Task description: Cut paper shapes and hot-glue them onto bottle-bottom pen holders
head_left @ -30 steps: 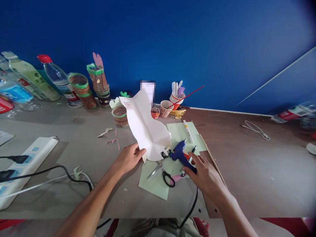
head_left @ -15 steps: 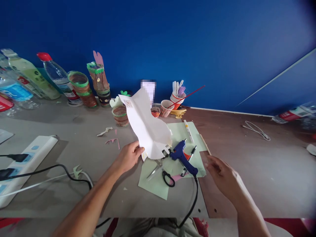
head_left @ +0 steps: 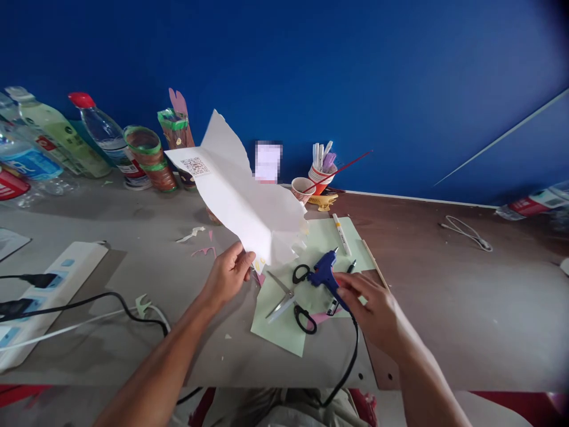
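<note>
Between the thumb and fingers of my left hand (head_left: 229, 273) is the lower corner of a large creased white paper (head_left: 242, 193) with a printed code and ragged edges. My right hand (head_left: 371, 305) is at the handle of a blue glue gun (head_left: 326, 273), its fingers partly spread; whether they grip it is unclear. The glue gun lies on pale green paper (head_left: 278, 335). Open scissors (head_left: 288, 295) with black handles rest left of it. A yellow-banded white marker (head_left: 341, 234) and a thin wooden stick (head_left: 376, 265) lie beyond my right hand.
Bottles (head_left: 106, 136) and brown, green-rimmed jars (head_left: 144, 154) stand at the back left. A power strip (head_left: 57, 296) with cords is on the left. Paper cups (head_left: 303, 187) and a yellow hair clip (head_left: 323, 201) stand by the blue wall. A white cable (head_left: 466, 233) lies right.
My left hand has raised and tilted the white paper, uncovering more of the scissors. My right hand has moved left from beside the wooden stick to the glue gun's handle.
</note>
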Demonstrator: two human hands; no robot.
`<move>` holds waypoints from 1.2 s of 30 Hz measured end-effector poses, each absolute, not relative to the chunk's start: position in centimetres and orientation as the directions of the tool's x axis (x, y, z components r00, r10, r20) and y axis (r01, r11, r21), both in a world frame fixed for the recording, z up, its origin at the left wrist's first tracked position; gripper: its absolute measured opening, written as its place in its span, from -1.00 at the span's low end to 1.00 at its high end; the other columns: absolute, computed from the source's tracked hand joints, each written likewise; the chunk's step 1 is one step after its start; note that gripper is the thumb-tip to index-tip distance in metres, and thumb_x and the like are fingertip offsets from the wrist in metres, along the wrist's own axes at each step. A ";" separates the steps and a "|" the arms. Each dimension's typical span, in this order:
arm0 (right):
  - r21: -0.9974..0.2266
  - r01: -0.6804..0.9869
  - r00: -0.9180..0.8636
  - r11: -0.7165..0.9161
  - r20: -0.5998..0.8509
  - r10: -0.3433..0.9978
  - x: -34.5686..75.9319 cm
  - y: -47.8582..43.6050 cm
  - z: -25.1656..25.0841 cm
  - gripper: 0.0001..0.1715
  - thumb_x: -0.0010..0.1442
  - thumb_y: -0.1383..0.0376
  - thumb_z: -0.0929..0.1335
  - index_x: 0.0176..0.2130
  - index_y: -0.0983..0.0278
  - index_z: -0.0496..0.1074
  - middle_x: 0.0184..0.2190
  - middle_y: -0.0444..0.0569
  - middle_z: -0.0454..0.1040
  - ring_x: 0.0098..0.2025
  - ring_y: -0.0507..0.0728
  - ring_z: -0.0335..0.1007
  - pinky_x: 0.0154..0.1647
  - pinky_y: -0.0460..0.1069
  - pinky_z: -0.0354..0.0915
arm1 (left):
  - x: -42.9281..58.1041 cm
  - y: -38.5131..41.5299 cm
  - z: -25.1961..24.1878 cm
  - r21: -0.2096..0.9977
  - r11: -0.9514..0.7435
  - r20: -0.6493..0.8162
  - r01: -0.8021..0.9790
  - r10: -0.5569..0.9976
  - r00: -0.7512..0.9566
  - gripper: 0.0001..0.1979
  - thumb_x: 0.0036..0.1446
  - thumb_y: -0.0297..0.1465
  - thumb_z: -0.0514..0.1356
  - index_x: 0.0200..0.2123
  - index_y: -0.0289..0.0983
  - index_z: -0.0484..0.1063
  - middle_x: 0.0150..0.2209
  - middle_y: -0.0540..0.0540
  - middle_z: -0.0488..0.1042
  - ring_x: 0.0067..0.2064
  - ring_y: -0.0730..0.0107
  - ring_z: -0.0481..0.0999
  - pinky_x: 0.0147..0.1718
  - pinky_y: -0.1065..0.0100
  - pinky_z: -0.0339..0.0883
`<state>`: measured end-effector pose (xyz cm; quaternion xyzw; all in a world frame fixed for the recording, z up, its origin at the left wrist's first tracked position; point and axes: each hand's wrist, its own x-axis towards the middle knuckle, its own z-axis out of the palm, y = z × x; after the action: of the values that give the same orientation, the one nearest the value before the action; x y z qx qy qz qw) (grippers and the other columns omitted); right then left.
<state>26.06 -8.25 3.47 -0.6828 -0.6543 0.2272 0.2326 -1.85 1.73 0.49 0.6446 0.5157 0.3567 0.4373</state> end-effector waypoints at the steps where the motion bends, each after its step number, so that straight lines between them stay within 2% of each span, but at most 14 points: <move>1: -0.614 0.789 -0.016 0.002 -0.017 1.000 25.3 -7.9 3.8 -0.63 0.29 0.20 0.21 -0.02 0.24 0.46 -0.23 0.03 0.52 -0.30 0.12 0.44 -0.32 -0.04 0.33 | -1.9 1.8 0.5 0.930 -0.094 0.023 0.356 0.980 0.198 -0.70 0.19 -0.20 0.05 -0.52 -0.20 0.15 -0.66 0.12 0.24 -0.60 0.51 0.27 -0.53 0.42 0.16; 5: -0.569 0.812 -0.172 0.134 -0.013 0.985 22.7 -6.6 4.6 -0.68 0.30 0.29 0.19 -0.08 0.27 0.46 -0.26 0.03 0.50 -0.26 0.13 0.43 -0.28 -0.03 0.30 | -2.0 1.9 0.6 0.913 -0.119 0.053 0.391 0.983 0.175 -0.70 0.20 -0.21 0.02 -0.53 -0.19 0.11 -0.66 0.11 0.26 -0.58 0.50 0.29 -0.52 0.42 0.17; 9: -0.412 0.888 -0.306 0.205 -0.197 0.931 21.2 -6.8 4.9 -0.79 0.25 0.37 0.25 -0.27 0.27 0.48 -0.35 -0.01 0.49 -0.27 0.16 0.43 -0.29 -0.02 0.26 | -1.9 1.7 0.9 0.904 -0.120 0.042 0.410 0.980 0.195 -0.72 0.22 -0.23 0.00 -0.51 -0.20 0.13 -0.64 0.11 0.27 -0.56 0.49 0.32 -0.49 0.42 0.19; 13: -0.234 0.955 -0.253 0.185 -0.310 0.916 20.6 -8.4 4.4 -0.85 0.23 0.37 0.28 -0.27 0.29 0.46 -0.26 0.04 0.48 -0.28 0.18 0.45 -0.31 0.00 0.24 | -1.8 1.4 1.0 0.910 -0.125 0.041 0.395 0.976 0.214 -0.72 0.24 -0.22 -0.01 -0.49 -0.20 0.15 -0.63 0.11 0.26 -0.56 0.50 0.30 -0.48 0.42 0.18; 17: -0.194 0.963 -0.246 0.187 -0.350 0.904 20.0 -9.3 3.3 -0.87 0.24 0.34 0.29 -0.27 0.28 0.45 -0.25 0.04 0.49 -0.28 0.18 0.47 -0.30 -0.01 0.24 | -1.8 1.4 0.7 0.909 -0.131 0.031 0.396 0.968 0.248 -0.73 0.25 -0.21 -0.02 -0.46 -0.20 0.18 -0.62 0.11 0.26 -0.56 0.50 0.28 -0.49 0.42 0.15; 21: -0.152 0.978 -0.192 0.145 -0.362 0.912 19.1 -9.0 2.8 -0.83 0.21 0.37 0.30 -0.18 0.30 0.44 -0.19 0.06 0.50 -0.25 0.21 0.49 -0.30 -0.01 0.22 | -1.7 1.4 0.3 0.906 -0.117 0.015 0.406 0.969 0.245 -0.72 0.24 -0.20 -0.01 -0.47 -0.20 0.18 -0.63 0.11 0.26 -0.56 0.49 0.27 -0.49 0.42 0.15; 27: -0.177 0.977 -0.184 0.115 -0.446 0.876 19.1 -8.3 3.1 -0.76 0.23 0.43 0.23 -0.16 0.31 0.44 -0.20 0.06 0.52 -0.24 0.21 0.51 -0.35 -0.03 0.16 | -1.5 1.4 0.2 0.913 -0.099 -0.006 0.395 0.967 0.255 -0.71 0.22 -0.19 -0.01 -0.49 -0.20 0.17 -0.64 0.10 0.25 -0.56 0.48 0.27 -0.49 0.42 0.15; 32: -0.215 0.974 -0.161 0.067 -0.457 0.875 19.1 -7.9 2.7 -0.78 0.18 0.42 0.24 -0.18 0.33 0.42 -0.20 0.09 0.54 -0.20 0.23 0.50 -0.34 -0.03 0.14 | -1.5 1.3 -0.1 0.915 -0.093 -0.016 0.392 0.964 0.265 -0.71 0.22 -0.19 0.00 -0.49 -0.20 0.17 -0.64 0.11 0.26 -0.56 0.47 0.29 -0.49 0.42 0.15; 36: -0.367 0.928 -0.221 0.062 -0.407 0.886 19.2 -8.1 3.2 -0.83 0.11 0.44 0.25 -0.30 0.27 0.39 -0.34 -0.01 0.54 -0.31 0.15 0.46 -0.39 -0.07 0.11 | -1.5 1.2 -0.1 0.921 -0.084 -0.026 0.380 0.962 0.273 -0.72 0.24 -0.20 -0.01 -0.48 -0.20 0.16 -0.63 0.12 0.24 -0.55 0.48 0.28 -0.48 0.42 0.15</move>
<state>19.23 -8.13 3.19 -0.6232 -0.7279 0.2836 -0.0369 -1.48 1.17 -0.13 0.6605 0.5078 0.3248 0.4476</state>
